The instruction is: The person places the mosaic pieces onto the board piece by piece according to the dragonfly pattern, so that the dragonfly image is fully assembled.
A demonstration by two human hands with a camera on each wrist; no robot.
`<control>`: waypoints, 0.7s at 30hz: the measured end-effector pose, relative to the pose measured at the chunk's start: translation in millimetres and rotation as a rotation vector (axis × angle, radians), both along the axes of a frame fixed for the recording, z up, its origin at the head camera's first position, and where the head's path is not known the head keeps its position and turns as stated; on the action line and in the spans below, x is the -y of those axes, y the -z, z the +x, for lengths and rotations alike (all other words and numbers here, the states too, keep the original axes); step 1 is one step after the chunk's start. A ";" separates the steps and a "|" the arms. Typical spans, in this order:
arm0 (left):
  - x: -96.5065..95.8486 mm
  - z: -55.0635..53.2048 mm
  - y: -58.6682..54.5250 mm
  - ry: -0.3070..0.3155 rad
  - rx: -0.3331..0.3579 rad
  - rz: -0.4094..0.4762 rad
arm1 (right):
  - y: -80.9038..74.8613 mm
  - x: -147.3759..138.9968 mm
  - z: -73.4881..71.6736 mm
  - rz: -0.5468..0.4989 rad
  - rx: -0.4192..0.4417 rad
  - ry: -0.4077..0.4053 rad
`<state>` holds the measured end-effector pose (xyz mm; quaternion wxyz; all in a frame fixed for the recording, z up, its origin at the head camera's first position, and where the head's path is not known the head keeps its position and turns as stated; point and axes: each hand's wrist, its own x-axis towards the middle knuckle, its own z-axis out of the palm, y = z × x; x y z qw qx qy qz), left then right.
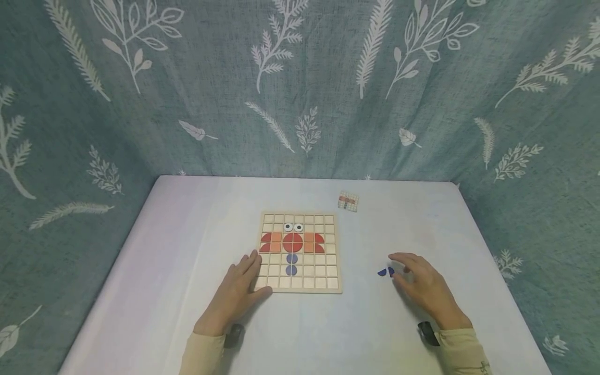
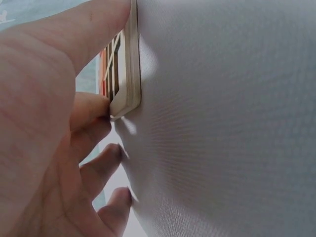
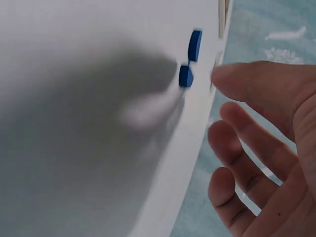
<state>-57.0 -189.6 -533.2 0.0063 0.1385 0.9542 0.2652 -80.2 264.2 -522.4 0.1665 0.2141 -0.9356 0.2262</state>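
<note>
A square wooden grid board (image 1: pixel 321 282) lies on the white table with coloured pieces set in it: a red circle (image 1: pixel 292 242), orange squares (image 1: pixel 276 242), red wing shapes (image 1: pixel 319 242), two eye pieces (image 1: pixel 293 227) and two small blue circles (image 1: pixel 291 264). My left hand (image 1: pixel 238 291) rests at the board's near left corner, thumb along the near edge and fingertips by the left side. Over to the right, my right hand (image 1: pixel 424 285) hovers with parted, bent fingers just beside two small blue quarter-circle pieces (image 3: pixel 195 45). Nothing is between its thumb and fingers.
A small picture card (image 1: pixel 348 201) with a grid pattern lies behind the board, slightly to the right. Green leaf-patterned cloth (image 1: pixel 300 120) hangs behind the table (image 1: pixel 206 224) and at both sides.
</note>
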 end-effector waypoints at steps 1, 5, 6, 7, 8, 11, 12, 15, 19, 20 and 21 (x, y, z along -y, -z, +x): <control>-0.1 -0.1 0.0 0.001 -0.005 0.001 | 0.0 -3.1 0.6 0.003 0.005 0.003; -0.5 -0.2 0.0 0.003 -0.008 -0.001 | 1.5 -11.7 0.8 0.014 0.000 -0.022; -0.5 -0.3 0.4 0.003 -0.004 -0.003 | 1.9 -13.0 0.8 0.016 0.002 -0.029; -0.3 -0.3 0.5 0.001 0.000 -0.003 | 2.2 -13.6 0.3 0.019 0.009 -0.036; 0.0 -0.3 0.9 0.001 -0.001 -0.002 | 2.3 -14.0 -0.1 0.022 0.020 -0.041; 0.3 -0.2 1.7 -0.003 0.003 0.002 | 2.3 -13.8 -1.0 0.029 0.087 -0.040; 0.5 -0.2 1.7 -0.003 0.003 0.004 | 2.4 -13.6 -1.3 0.031 0.108 -0.038; 0.8 -0.6 2.2 -0.002 0.006 0.008 | 3.6 -12.8 -2.7 0.042 0.130 -0.043; 1.5 -1.4 2.7 -0.003 0.022 0.002 | 6.4 -10.6 -5.8 0.058 0.069 -0.079; 1.8 -1.6 2.9 -0.003 0.028 0.000 | 7.2 -9.9 -6.8 0.062 0.055 -0.087; 1.8 -1.7 2.9 -0.003 0.033 -0.002 | 7.8 -9.1 -7.5 0.064 0.048 -0.091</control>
